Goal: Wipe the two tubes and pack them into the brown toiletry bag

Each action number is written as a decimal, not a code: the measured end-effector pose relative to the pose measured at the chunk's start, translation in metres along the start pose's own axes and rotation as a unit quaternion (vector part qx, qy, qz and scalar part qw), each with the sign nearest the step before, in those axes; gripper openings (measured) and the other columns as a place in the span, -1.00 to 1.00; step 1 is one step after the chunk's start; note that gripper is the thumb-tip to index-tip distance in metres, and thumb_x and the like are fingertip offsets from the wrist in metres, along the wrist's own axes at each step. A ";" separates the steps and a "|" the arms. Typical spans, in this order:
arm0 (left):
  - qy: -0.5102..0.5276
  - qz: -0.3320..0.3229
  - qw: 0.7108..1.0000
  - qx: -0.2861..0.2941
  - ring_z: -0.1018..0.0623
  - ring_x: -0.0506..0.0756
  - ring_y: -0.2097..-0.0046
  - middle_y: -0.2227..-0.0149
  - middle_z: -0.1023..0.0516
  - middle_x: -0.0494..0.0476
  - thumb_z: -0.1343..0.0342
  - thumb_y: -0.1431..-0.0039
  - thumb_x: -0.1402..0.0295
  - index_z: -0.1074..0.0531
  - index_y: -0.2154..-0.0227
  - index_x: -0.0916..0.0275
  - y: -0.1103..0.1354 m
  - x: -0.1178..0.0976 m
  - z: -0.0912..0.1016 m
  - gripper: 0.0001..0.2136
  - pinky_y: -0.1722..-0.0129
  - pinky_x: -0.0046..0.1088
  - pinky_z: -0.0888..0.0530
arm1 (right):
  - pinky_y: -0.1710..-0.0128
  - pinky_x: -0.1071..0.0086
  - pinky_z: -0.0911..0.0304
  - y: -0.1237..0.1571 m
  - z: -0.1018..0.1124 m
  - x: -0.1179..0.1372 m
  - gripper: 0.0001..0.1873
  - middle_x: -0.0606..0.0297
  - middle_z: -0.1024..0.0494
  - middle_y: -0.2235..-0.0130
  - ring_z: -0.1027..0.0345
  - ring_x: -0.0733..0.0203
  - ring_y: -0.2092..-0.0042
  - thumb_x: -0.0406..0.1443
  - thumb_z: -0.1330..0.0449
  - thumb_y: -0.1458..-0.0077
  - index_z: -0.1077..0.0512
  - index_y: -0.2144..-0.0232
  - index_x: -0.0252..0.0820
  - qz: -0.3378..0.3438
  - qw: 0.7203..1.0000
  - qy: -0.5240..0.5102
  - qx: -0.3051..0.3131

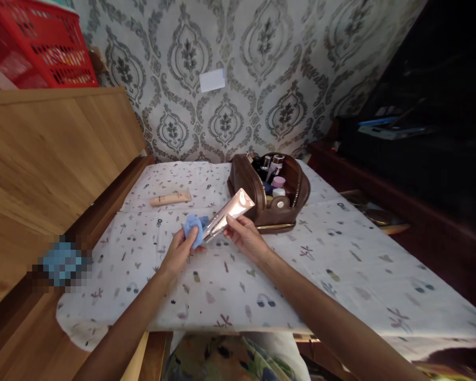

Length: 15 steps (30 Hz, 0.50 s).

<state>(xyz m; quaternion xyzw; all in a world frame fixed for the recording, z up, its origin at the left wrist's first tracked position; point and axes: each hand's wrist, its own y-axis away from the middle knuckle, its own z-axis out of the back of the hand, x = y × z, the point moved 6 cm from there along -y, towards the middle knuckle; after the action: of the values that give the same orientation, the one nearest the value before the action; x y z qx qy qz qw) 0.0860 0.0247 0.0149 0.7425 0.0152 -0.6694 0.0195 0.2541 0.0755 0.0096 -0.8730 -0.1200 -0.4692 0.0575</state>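
Above the middle of the covered table, my right hand (246, 238) grips a shiny rose-gold cosmetic tube (235, 207), tilted with its flat end up and to the right. A crumpled blue cloth (195, 228) is pinched in my left hand (181, 251) and wraps the tube's lower end. Just beyond my right hand stands an open brown toiletry bag (267, 203), its zip undone, with several bottles and jars inside. A beige tube (170, 198) lies flat on the table to the left, apart from both hands.
The patterned white tablecloth (309, 275) spreads under everything. A wooden cabinet (63, 143) borders the left side, with a red basket (59, 45) on top. Patterned wallpaper (222, 47) rises behind the table. A dark surface with a blue item (376, 121) is at right.
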 end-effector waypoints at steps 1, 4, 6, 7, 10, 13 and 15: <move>0.019 0.016 0.999 0.024 -0.48 0.04 0.29 0.29 -0.51 0.09 -0.28 -0.02 -0.06 -0.50 0.22 0.25 0.002 0.004 -0.004 -0.54 0.38 -0.47 -0.50 | 0.46 0.45 -0.24 0.000 0.000 0.001 -0.55 0.42 -0.48 0.46 -0.29 0.38 0.48 -0.03 -0.51 0.26 -0.48 0.43 -0.17 0.006 1.000 -0.007 -0.002; 0.059 0.035 0.997 0.029 -0.53 0.05 0.31 0.28 -0.53 0.11 -0.34 0.08 -0.07 -0.49 0.22 0.24 0.006 0.011 -0.010 -0.49 0.43 -0.48 -0.49 | 0.44 0.45 -0.25 0.000 -0.002 -0.001 -0.55 0.42 -0.49 0.45 -0.30 0.38 0.46 -0.04 -0.51 0.27 -0.49 0.41 -0.16 0.008 1.000 -0.007 0.007; 0.067 0.031 0.997 -0.006 -0.52 0.03 0.40 0.39 -0.51 0.07 -0.34 0.11 -0.11 -0.48 0.31 0.27 0.007 0.014 -0.009 -0.48 0.47 -0.48 -0.46 | 0.37 0.43 -0.29 0.001 -0.003 -0.005 -0.54 0.41 -0.52 0.42 -0.35 0.34 0.41 -0.05 -0.52 0.28 -0.49 0.38 -0.14 0.008 1.000 0.011 0.014; 0.063 0.026 0.997 -0.017 -0.51 0.02 0.43 0.44 -0.49 0.04 -0.33 0.12 -0.13 -0.46 0.36 0.28 0.007 0.014 -0.009 -0.48 0.48 -0.49 -0.44 | 0.32 0.40 -0.32 0.001 -0.003 -0.007 -0.53 0.40 -0.53 0.41 -0.38 0.30 0.38 -0.06 -0.52 0.29 -0.49 0.36 -0.14 0.009 1.000 0.022 0.018; 0.010 0.002 1.000 0.004 -0.47 0.00 0.50 0.54 -0.43 0.00 -0.27 0.03 -0.14 -0.41 0.46 0.28 0.007 0.011 -0.010 -0.50 0.50 -0.50 -0.40 | 0.18 0.31 -0.35 0.003 -0.006 -0.012 -0.51 0.35 -0.58 0.37 -0.44 0.21 0.28 -0.07 -0.52 0.28 -0.49 0.32 -0.15 0.008 0.998 0.041 0.039; -0.092 -0.022 0.995 0.040 -0.37 -0.03 0.55 0.59 -0.38 -0.01 -0.19 -0.08 -0.09 -0.37 0.51 0.26 0.010 0.004 -0.011 -0.54 0.55 -0.51 -0.33 | 0.11 0.26 -0.34 0.005 -0.011 -0.014 -0.55 0.29 -0.61 0.33 -0.48 0.17 0.24 -0.06 -0.48 0.19 -0.50 0.29 -0.15 -0.001 0.998 0.022 0.067; -0.143 -0.030 0.989 0.037 -0.32 -0.03 0.55 0.60 -0.34 -0.03 -0.19 -0.11 -0.05 -0.34 0.54 0.25 0.012 -0.001 -0.008 -0.57 0.56 -0.52 -0.29 | 0.12 0.25 -0.35 0.005 -0.012 -0.014 -0.59 0.26 -0.62 0.30 -0.50 0.15 0.23 -0.07 -0.46 0.14 -0.50 0.28 -0.14 -0.010 0.997 0.004 0.078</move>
<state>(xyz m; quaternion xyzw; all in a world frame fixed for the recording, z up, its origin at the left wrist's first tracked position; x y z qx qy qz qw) 0.0942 0.0129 0.0169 0.6388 0.0099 -0.7689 -0.0264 0.2379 0.0654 0.0045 -0.8626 -0.1650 -0.4626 0.1212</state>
